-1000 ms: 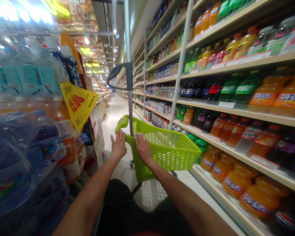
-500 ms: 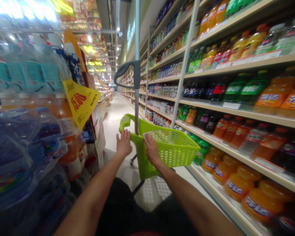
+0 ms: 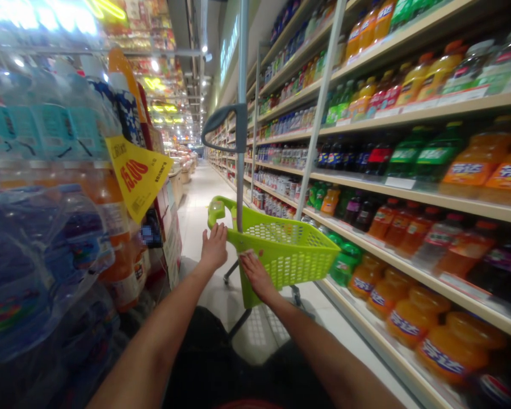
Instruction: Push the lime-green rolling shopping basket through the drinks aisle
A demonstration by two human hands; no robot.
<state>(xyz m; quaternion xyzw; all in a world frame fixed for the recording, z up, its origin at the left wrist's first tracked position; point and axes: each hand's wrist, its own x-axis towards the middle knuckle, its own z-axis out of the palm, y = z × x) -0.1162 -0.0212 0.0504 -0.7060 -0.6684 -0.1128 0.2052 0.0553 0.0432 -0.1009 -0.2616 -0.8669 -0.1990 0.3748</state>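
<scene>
A lime-green wheeled shopping basket [image 3: 293, 255] stands in the aisle in front of me, tilted a little to the right. A grey pole with a curved grip [image 3: 241, 122] rises from its near end. My left hand [image 3: 214, 248] lies on the near left rim beside the green side handle [image 3: 216, 205], fingers stretched out. My right hand [image 3: 255, 274] presses flat against the near wall of the basket just under the rim, fingers extended. The basket looks empty inside.
Shelves of soft-drink bottles [image 3: 409, 153] run along the right, with large orange bottles [image 3: 413, 321] on the lowest shelf. On the left are stacked wrapped water bottles [image 3: 38, 244] and a yellow price sign [image 3: 137, 176]. The white-tiled aisle [image 3: 200, 187] stretches ahead.
The basket has rolled a little forward and turned rightwards. My right hand slid from the top of the rim down onto the near wall; my left hand stayed on the rim.
</scene>
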